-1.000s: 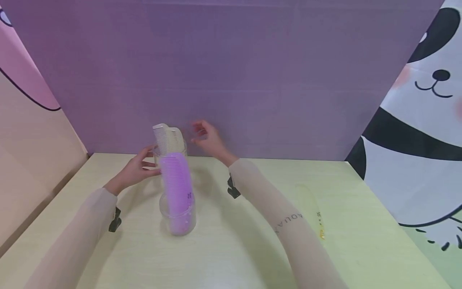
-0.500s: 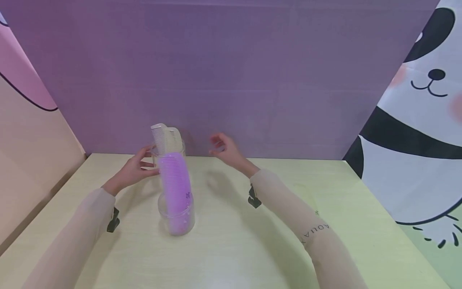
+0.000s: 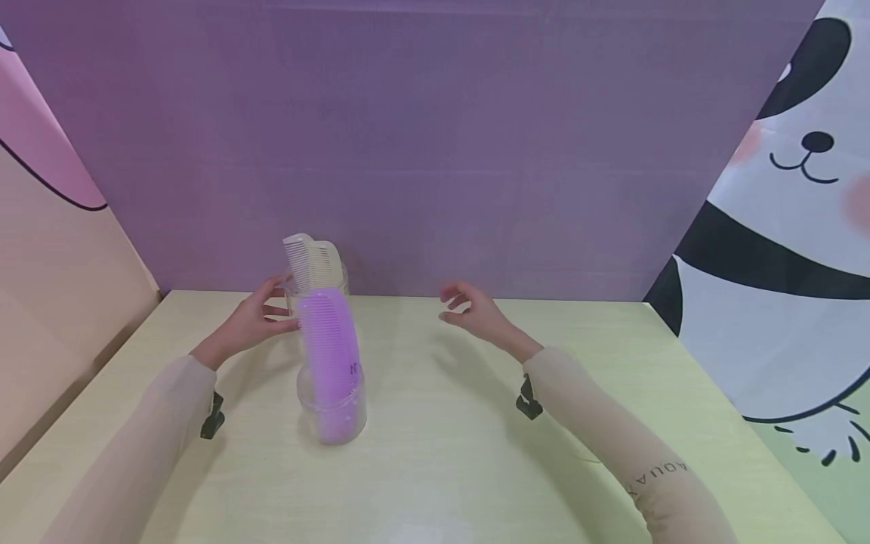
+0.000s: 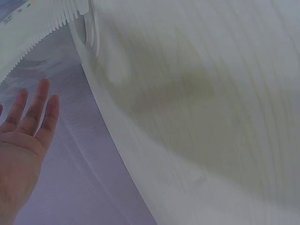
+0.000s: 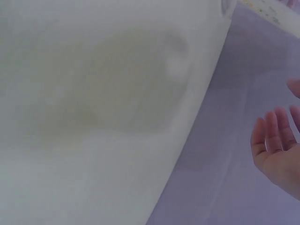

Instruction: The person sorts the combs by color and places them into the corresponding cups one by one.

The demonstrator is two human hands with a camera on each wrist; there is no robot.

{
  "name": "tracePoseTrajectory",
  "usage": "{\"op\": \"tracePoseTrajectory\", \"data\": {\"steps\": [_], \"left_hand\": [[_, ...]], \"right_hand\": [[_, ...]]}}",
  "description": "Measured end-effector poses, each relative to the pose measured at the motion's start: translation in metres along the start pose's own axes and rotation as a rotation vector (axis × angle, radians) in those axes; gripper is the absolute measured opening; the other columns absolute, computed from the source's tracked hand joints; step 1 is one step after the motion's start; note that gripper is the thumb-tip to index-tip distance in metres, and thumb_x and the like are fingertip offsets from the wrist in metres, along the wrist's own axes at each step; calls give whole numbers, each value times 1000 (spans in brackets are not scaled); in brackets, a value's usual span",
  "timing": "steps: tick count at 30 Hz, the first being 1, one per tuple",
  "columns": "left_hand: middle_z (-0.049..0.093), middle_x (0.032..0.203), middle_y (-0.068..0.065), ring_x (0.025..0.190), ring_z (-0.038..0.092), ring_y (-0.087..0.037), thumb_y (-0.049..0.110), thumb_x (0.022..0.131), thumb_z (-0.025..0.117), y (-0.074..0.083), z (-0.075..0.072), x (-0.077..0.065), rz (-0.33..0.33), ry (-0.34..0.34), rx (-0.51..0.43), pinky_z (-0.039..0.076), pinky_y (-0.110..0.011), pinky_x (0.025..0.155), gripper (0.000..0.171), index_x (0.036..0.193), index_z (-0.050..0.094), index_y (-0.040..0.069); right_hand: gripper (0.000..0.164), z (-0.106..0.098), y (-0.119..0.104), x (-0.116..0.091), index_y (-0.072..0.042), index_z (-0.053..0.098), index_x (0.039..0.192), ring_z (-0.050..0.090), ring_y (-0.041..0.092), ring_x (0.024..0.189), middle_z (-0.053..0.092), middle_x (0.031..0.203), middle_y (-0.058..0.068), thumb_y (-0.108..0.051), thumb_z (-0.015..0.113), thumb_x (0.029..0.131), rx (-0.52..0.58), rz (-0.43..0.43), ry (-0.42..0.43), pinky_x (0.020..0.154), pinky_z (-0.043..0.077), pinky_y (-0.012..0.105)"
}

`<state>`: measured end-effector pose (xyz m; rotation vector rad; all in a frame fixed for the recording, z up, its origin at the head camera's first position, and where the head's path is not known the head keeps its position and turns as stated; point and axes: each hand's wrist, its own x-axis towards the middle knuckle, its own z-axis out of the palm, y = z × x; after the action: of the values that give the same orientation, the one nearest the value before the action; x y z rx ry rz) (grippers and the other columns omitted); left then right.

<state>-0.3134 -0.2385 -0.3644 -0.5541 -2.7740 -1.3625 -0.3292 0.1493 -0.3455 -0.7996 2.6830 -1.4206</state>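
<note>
Pale cream combs [image 3: 326, 264] stand in a clear cup [image 3: 292, 298] at the table's back left. In front of it, a purple comb [image 3: 329, 340] leans upright in a second clear cup [image 3: 309, 393]. My left hand [image 3: 248, 321] is at the left side of the back cup, fingertips right at its wall. In the left wrist view its fingers [image 4: 33, 112] are extended and spread, below the teeth of a pale comb [image 4: 42, 28]. My right hand [image 3: 479, 313] is over the table well right of the cups, fingers loosely bent with nothing between them.
The pale wooden table [image 3: 421, 438] ends at a purple backdrop [image 3: 435, 151]. A beige wall [image 3: 61, 302] borders the left, and a panda-print panel [image 3: 782, 340] the right. My right sleeve [image 3: 612, 431] lies across the table's right part.
My right hand has moved away from the combs at the back, to the right and toward me. The left hand stays beside the back cup. The cups and combs hold their places.
</note>
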Motion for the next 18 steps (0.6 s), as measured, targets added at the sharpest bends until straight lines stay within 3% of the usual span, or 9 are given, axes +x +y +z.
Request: {"op": "tracePoseTrajectory", "data": {"steps": [4, 18], "left_hand": [[33, 137, -27, 112, 52, -44, 23, 81, 69, 0, 0, 0, -2, 2, 1, 48, -49, 89, 88, 146, 11, 9], [34, 136, -27, 111, 53, -44, 19, 82, 69, -2, 2, 0, 13, 8, -13, 49, -48, 88, 87, 146, 12, 9]], "right_hand": [[38, -11, 21, -13, -5, 52, 118, 54, 36, 102, 56, 112, 15, -8, 66, 83, -30, 27, -6, 80, 50, 37], [40, -51, 62, -70, -2, 51, 119, 54, 38, 101, 54, 114, 23, -10, 66, 83, -131, 99, -35, 76, 49, 33]]}}
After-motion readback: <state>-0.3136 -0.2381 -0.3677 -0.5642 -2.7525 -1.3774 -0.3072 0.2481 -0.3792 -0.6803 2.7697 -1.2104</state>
